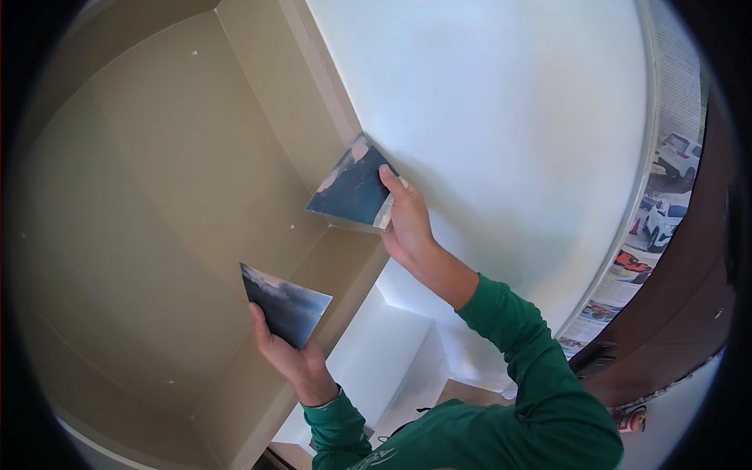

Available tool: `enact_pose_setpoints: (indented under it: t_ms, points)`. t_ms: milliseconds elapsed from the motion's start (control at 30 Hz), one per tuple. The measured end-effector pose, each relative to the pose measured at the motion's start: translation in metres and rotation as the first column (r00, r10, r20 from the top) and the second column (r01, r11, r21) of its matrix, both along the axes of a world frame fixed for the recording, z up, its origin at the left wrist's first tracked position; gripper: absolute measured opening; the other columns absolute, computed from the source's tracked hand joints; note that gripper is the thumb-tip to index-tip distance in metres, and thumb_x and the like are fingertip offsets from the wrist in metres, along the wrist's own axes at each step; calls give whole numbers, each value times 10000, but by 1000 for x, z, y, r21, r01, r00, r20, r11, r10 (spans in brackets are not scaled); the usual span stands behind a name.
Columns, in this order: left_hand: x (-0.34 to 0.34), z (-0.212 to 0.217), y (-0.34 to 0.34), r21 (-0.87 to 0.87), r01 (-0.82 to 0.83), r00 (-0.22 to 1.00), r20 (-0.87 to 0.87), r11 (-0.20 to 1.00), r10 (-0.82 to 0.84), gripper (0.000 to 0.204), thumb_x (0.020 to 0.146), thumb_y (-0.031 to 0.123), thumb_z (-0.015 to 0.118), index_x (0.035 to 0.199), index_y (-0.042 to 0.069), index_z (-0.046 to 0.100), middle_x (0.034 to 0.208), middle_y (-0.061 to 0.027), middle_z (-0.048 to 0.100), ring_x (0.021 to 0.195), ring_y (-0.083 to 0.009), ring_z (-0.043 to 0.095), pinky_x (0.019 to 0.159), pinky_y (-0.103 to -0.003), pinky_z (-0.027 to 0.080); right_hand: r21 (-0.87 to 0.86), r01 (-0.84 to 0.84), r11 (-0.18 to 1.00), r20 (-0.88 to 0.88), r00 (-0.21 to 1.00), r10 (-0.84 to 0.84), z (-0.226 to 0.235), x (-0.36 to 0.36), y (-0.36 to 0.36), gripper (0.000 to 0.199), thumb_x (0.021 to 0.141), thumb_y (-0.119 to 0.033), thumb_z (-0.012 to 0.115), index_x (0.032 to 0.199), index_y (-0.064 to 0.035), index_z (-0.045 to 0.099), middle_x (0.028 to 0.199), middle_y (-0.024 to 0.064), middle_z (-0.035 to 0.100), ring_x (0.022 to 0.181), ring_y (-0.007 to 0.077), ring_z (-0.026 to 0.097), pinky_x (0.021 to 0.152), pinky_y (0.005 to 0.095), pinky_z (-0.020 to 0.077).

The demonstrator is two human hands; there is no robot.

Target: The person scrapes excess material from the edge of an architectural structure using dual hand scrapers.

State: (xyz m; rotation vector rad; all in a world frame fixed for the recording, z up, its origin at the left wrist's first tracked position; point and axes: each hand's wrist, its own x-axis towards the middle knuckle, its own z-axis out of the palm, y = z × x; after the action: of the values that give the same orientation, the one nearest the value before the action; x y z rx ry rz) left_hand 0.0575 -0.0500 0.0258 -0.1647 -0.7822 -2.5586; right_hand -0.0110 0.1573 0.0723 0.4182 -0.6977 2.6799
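Observation:
My left hand (290,360) grips a flat, dark metal putty scraper (287,304), thumb along one side, in front of the beige cabinet's (164,196) opening. A pale pinkish smear runs near the scraper's upper edge. Further up and to the right, my right hand (409,223) is closed on a second putty scraper (351,188), its thumb lying on the face. Pinkish putty clings to that blade's left and top edges. The blade's top corner is at the cabinet's front edge strip (325,70), which bears a pinkish coat; whether they touch I cannot tell.
A white wall (501,102) adjoins the cabinet on the right. Printed newspaper sheets (662,188) line the wall's far side beside a brown door-like panel (674,313). Below stands a white ledge (384,345). A small red can (631,420) sits at lower right.

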Motion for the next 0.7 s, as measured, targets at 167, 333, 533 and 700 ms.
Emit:
enact_pose_setpoints:
  t_ms: [167, 333, 533, 700]
  points:
    - [-1, -4, -1, -19, 24, 1000, -11, 1000, -24, 355, 1018, 296, 594, 1253, 31, 610, 1212, -70, 670, 1077, -200, 652, 950, -356, 519, -40, -6, 999, 21, 1000, 7, -1, -6, -4, 305, 1047, -265, 544, 1209, -11, 588, 1152, 61, 660, 1043, 172, 644, 936, 345, 519]
    - [0, -9, -1, -13, 30, 1000, 5, 999, -30, 344, 1020, 297, 589, 1240, 33, 615, 1194, -73, 679, 1069, -198, 656, 951, -356, 522, -38, 10, 999, -14, 1000, -10, 10, -11, -6, 334, 1049, -268, 536, 1231, 11, 563, 1181, 66, 642, 1071, 175, 626, 953, 349, 502]
    - [2, -5, 3, -1, 20, 1000, 5, 1000, -20, 357, 1023, 306, 585, 1250, 31, 604, 1211, -76, 667, 1082, -201, 648, 956, -362, 521, -34, 27, 999, -18, 999, -28, 41, -17, -10, 323, 1049, -235, 525, 1240, 24, 551, 1192, 74, 631, 1084, 180, 618, 965, 348, 492]
    - [1, -3, 2, 3, 40, 999, -3, 999, -40, 373, 1026, 314, 579, 1265, 29, 593, 1221, -74, 656, 1094, -202, 637, 966, -364, 514, -9, 38, 999, -11, 999, -38, 67, -22, -7, 306, 1039, -234, 538, 1220, 13, 557, 1197, 59, 614, 1085, 157, 587, 970, 326, 462]
